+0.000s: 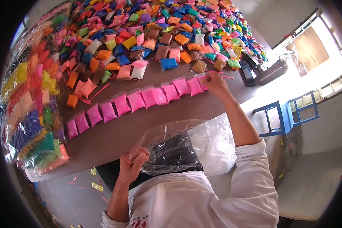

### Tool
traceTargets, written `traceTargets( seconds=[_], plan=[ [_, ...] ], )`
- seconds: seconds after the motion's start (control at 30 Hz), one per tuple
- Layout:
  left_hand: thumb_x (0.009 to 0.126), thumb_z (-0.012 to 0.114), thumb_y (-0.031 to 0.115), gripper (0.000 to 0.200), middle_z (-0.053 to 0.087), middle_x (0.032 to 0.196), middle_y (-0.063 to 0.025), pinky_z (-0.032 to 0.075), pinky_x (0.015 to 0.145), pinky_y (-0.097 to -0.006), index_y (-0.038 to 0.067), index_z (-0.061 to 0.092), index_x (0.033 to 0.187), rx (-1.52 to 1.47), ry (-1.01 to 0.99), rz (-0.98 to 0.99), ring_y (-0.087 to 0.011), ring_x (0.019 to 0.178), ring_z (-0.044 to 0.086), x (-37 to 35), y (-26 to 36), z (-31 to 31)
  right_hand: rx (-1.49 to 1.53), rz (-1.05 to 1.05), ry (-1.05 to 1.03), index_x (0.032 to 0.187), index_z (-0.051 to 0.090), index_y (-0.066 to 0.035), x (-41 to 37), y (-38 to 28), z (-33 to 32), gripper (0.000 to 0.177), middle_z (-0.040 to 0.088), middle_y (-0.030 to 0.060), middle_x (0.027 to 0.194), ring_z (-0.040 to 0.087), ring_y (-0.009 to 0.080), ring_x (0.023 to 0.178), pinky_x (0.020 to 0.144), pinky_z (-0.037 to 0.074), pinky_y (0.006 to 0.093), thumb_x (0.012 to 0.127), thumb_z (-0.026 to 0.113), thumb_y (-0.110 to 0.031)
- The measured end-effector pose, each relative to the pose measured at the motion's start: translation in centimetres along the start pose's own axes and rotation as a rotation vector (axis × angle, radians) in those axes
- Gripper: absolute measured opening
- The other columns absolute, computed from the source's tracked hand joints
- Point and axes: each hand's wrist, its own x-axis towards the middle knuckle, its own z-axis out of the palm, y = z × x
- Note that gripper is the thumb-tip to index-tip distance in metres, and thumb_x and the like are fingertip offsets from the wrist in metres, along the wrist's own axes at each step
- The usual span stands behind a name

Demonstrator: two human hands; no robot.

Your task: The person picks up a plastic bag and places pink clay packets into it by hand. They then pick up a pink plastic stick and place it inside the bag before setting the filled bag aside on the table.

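Head view: left hand point(133, 164) pinches a clear bag point(173, 147), curled right hand point(217, 84) touches a pink packet point(201, 81), its hold unclear.

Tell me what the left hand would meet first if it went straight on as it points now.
Besides the clear plastic bag it holds, the left hand would probably meet the row of bright pink plastic packets on the brown tabletop; its height is unclear, so it might pass above.
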Motion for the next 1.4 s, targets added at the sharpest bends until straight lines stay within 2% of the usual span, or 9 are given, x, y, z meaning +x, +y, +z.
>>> traceTargets(
  seconds=[0.13,0.33,0.43,0.53,0.73,0.93,1.13,1.27,1.4],
  plan=[
    [0.101,0.063,0.035,0.039,0.065,0.086,-0.0042,0.047,0.067,-0.0245,-0.002,0.069,0.094,-0.025,0.038,-0.012,-0.0098,0.076,0.059,0.0,0.7,0.3,0.000,0.020,-0.174,0.087,0.070,-0.001,0.9,0.9,-0.8,0.040,0.069,0.0132,0.077,0.066,0.0242,0.071,0.062,0.048,0.0408,0.080,0.076,-0.040],
    [0.102,0.063,0.031,0.034,0.066,0.086,-0.0052,0.047,0.066,-0.0239,-0.002,0.068,0.094,-0.074,0.060,-0.001,-0.0096,0.074,0.058,0.0,0.2,0.7,0.545,0.323,-0.134,0.089,0.066,-0.003,-1.0,-0.6,-4.6,0.033,0.058,-0.0002,0.071,0.053,0.0096,0.062,0.054,0.041,0.0316,0.083,0.079,-0.033],
    [0.102,0.063,0.033,0.036,0.065,0.082,-0.0045,0.047,0.066,-0.0244,-0.002,0.068,0.096,-0.009,0.044,0.023,-0.0099,0.073,0.059,0.2,0.3,0.6,0.736,0.242,-0.197,0.088,0.066,-0.004,-1.4,-1.6,-5.1,0.031,0.054,-0.0024,0.070,0.049,0.0079,0.061,0.054,0.040,0.0294,0.086,0.078,-0.032],
    [0.101,0.064,0.036,0.038,0.065,0.079,-0.0041,0.046,0.065,-0.0247,-0.002,0.068,0.097,0.065,0.024,0.024,-0.0098,0.072,0.058,0.2,0.2,0.2,0.650,0.092,-0.248,0.088,0.067,-0.002,-1.9,-4.1,-4.1,0.034,0.058,-0.0003,0.072,0.049,0.0106,0.062,0.054,0.039,0.0313,0.083,0.079,-0.033],
    [0.100,0.065,0.036,0.039,0.062,0.075,-0.0025,0.045,0.062,-0.0250,-0.002,0.067,0.095,0.007,0.079,-0.010,-0.0089,0.070,0.055,0.0,0.3,0.6,0.244,0.090,-0.339,0.089,0.066,0.001,0.7,-2.5,-0.8,0.035,0.062,0.0028,0.079,0.055,0.0130,0.072,0.060,0.041,0.0341,0.080,0.080,-0.030],
    [0.100,0.065,0.035,0.037,0.060,0.074,-0.0026,0.044,0.061,-0.0253,-0.002,0.066,0.097,0.010,0.061,0.037,-0.0089,0.069,0.054,0.0,-0.2,0.5,0.607,0.030,-0.143,0.097,0.068,0.004,-1.3,-3.9,0.4,0.037,0.064,0.0024,0.079,0.057,0.0129,0.071,0.061,0.045,0.0332,0.078,0.081,-0.024],
    [0.100,0.066,0.031,0.033,0.060,0.077,-0.0028,0.044,0.063,-0.0255,-0.002,0.066,0.098,-0.013,0.085,0.068,-0.0090,0.071,0.054,-0.1,-0.5,0.7,0.491,0.179,-0.317,0.101,0.070,-0.001,-1.7,-2.6,-1.2,0.030,0.065,0.0012,0.080,0.059,0.0094,0.071,0.061,0.046,0.0279,0.079,0.079,-0.020],
    [0.100,0.067,0.029,0.032,0.062,0.081,-0.0039,0.045,0.063,-0.0253,-0.003,0.066,0.097,-0.044,0.120,0.067,-0.0094,0.072,0.055,-0.2,-1.0,0.9,0.990,0.207,-0.038,0.115,0.066,-0.003,-5.9,-3.5,-6.1,0.037,0.068,0.0027,0.096,0.066,0.0132,0.081,0.067,0.052,0.0281,0.083,0.075,-0.019],
    [0.101,0.066,0.026,0.030,0.062,0.082,-0.0048,0.045,0.064,-0.0263,-0.003,0.066,0.097,0.003,0.128,0.099,-0.0105,0.072,0.055,0.0,-0.6,1.3,1.123,0.116,0.087,0.118,0.059,0.001,-14.1,-9.5,-11.3,0.040,0.067,0.0064,0.098,0.066,0.0128,0.088,0.079,0.053,0.0271,0.083,0.072,-0.015]
  ],
)
